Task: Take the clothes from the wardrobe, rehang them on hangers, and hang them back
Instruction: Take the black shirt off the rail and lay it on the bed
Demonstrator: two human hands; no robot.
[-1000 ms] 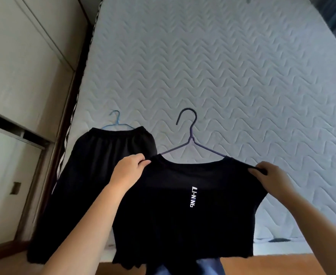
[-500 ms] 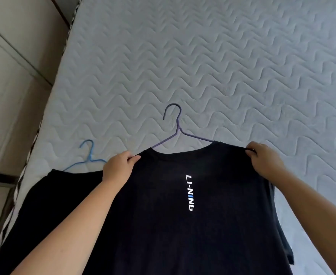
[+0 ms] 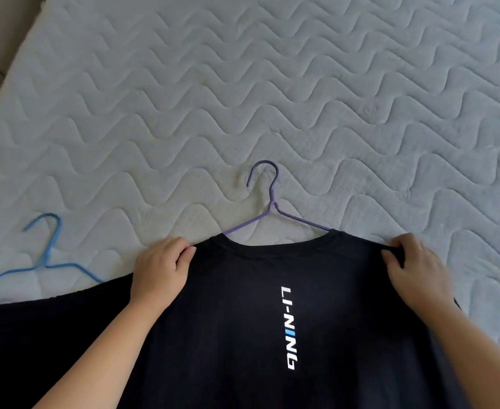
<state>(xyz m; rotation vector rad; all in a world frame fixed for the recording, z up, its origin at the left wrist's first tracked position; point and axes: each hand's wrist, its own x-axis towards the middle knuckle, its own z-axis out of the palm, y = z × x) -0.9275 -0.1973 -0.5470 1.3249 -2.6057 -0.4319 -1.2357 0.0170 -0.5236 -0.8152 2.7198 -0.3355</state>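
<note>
While spread flat on the quilted mattress (image 3: 272, 84), lies front and centre, black T-shirt (image 3: 228, 335) with white and blue lettering (image 3: 289, 327) running down the middle. Threaded through the neck opening, purple hanger (image 3: 269, 202), hook and both upper arms poking out above the collar, resting on the mattress. Clamped on the shirt's left shoulder seam, left hand (image 3: 160, 273), thumb and fingers pinched together over a fold of fabric beside the collar. Same story opposite: right hand (image 3: 414, 273), fingers curled shut on the right shoulder edge, cloth bunched under the fingertips. Off to the left, blue hanger (image 3: 46, 255) lying on the mattress, its lower part tucked beneath a second black garment (image 3: 36, 335) just beside the shirt. Touching or overlapping between the two dark pieces, hard to tell.
</note>
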